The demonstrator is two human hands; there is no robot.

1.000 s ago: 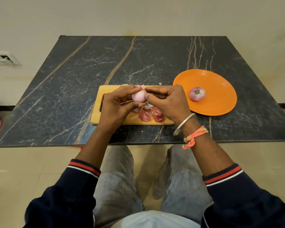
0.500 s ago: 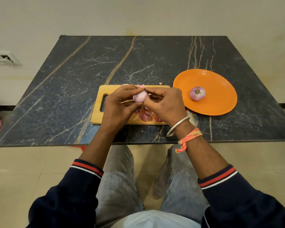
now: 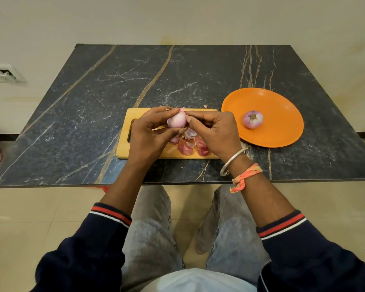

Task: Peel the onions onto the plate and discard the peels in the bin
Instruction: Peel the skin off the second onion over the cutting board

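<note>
A pale pink onion [image 3: 176, 121] is held above the wooden cutting board [image 3: 124, 151]. My left hand [image 3: 150, 135] grips it from the left, thumb under and fingers over. My right hand [image 3: 214, 133] pinches its right side and top with fingertips. A small pink skin tip sticks up at the onion's top. Loose red peels [image 3: 191, 144] lie on the board below the hands. One peeled onion [image 3: 253, 119] rests on the orange plate [image 3: 282, 131] to the right. No bin is in view.
The board and plate sit on a dark marble table [image 3: 93, 102] against a cream wall. A small peel scrap [image 3: 205, 106] lies on the table behind the board. A wall socket [image 3: 2, 73] is at the left. My knees are under the table's near edge.
Both hands have shifted a little over the board while turning the onion. My right fingertips have moved up to the onion's top right. The plate and its onion have not moved.
</note>
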